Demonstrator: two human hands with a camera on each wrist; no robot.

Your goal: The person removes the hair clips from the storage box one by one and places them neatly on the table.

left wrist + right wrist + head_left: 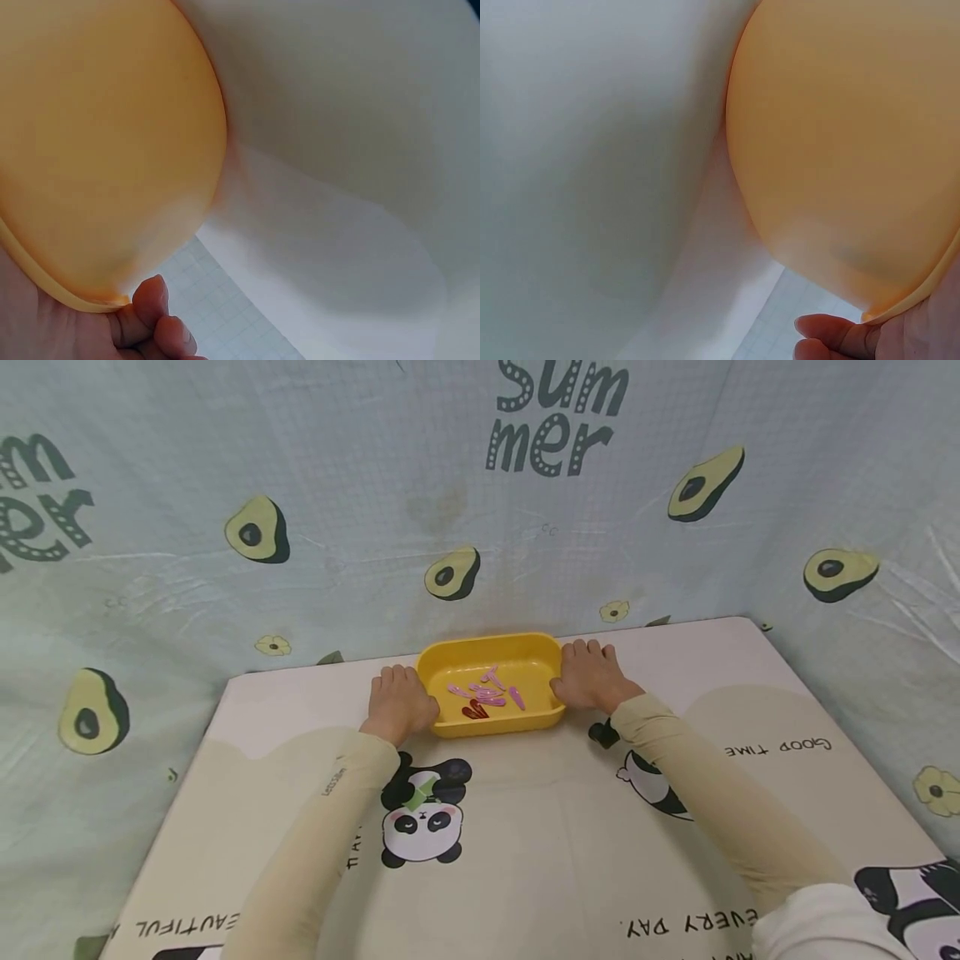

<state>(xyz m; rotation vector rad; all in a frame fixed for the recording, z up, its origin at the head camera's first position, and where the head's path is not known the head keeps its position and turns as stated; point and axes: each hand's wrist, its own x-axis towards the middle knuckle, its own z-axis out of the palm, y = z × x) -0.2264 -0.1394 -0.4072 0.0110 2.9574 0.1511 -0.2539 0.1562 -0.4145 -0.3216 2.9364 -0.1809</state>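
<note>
1. Yellow tray is at the surface's far edge, pink and red clips inside; can't tell if it's lifted.
2. Left hand and right hand: fingers curled round opposite ends.
3. Looks like a tray-positioning step; next move probably wants both ends level.

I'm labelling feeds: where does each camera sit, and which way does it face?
Head: worn on the head, facing forward and down at the yellow oblong plastic tray; left hand, right hand and beige sleeves show.
Left wrist: on that wrist, facing the tray's outside; left fingers show.
Right wrist: on that wrist, facing likewise; right fingers show.
Wrist views share the tray.
</note>
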